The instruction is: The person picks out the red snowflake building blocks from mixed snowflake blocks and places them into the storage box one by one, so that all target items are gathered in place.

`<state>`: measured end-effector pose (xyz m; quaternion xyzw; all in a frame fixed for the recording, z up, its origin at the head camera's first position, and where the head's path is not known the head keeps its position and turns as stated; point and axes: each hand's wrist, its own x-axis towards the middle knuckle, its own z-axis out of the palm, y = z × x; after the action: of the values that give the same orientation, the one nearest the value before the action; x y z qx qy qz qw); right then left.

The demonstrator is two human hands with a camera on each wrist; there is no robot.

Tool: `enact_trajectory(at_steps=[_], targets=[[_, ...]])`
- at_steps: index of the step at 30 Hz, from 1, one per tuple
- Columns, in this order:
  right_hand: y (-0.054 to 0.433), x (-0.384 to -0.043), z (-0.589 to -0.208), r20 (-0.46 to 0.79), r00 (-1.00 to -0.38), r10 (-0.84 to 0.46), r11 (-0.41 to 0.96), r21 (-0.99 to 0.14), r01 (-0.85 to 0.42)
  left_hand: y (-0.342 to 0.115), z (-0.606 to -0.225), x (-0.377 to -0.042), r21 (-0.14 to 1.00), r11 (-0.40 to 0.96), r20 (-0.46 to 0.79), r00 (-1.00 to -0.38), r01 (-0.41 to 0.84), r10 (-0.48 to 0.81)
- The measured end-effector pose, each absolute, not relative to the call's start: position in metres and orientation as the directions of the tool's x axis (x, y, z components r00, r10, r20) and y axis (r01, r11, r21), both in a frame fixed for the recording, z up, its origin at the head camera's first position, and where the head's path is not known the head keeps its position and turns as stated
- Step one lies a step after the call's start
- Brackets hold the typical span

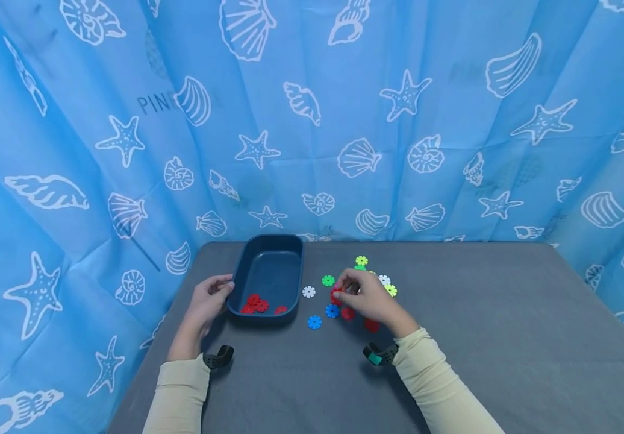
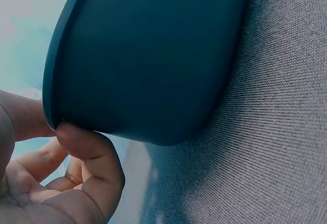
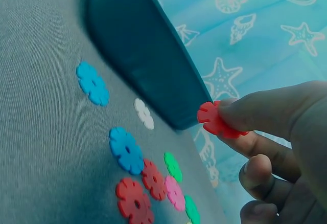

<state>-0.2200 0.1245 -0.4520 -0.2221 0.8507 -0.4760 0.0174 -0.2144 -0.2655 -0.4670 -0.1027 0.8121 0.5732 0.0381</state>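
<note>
Tray [image 1: 271, 271], left of lower centre with red discs [image 1: 261, 306] inside, is pinched by the left hand [image 1: 209, 303], probably to steady it, while the right hand [image 1: 370, 296], lower centre-right, pinches another red disc [image 3: 208, 116].

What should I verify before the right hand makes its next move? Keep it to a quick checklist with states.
1. Grip: ok; the right hand pinches a red disc in its fingers.
2. Tray held: ok; the left hand grips its edge.
3. Only red in the tray: ok; no other colour shows there.
4. Way to the tray: ok; a white disc and a green disc lie between, both flat.
5. Table free of red: not ok; two red discs lie there.
6. Tray fully flat: cannot tell; its underside is hidden.
</note>
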Motion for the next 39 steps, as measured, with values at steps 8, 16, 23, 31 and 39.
enact_trajectory(at_steps=[8, 16, 23, 31, 39], targets=[[0.116, -0.219, -0.446, 0.177, -0.912, -0.371, 0.444, -0.828, -0.342, -0.265, -0.465, -0.216, 0.926, 0.32, -0.171, -0.978, -0.2, -0.116], [0.109, -0.218, -0.444, 0.184, -0.908, -0.376, 0.411, -0.845, -0.341, -0.265, -0.467, -0.216, 0.927, 0.313, -0.177, -0.977, -0.205, -0.117], [0.105, -0.218, -0.446, 0.188, -0.91, -0.371, 0.396, -0.854, -0.338, -0.265, -0.468, -0.218, 0.925, 0.317, -0.178, -0.976, -0.208, -0.122], [0.099, -0.217, -0.449, 0.204, -0.903, -0.378, 0.366, -0.863, -0.348, -0.267, -0.469, -0.215, 0.933, 0.301, -0.172, -0.979, -0.198, -0.111], [0.093, -0.217, -0.447, 0.222, -0.897, -0.382, 0.37, -0.853, -0.369, -0.268, -0.471, -0.216, 0.935, 0.299, -0.165, -0.98, -0.191, -0.113]])
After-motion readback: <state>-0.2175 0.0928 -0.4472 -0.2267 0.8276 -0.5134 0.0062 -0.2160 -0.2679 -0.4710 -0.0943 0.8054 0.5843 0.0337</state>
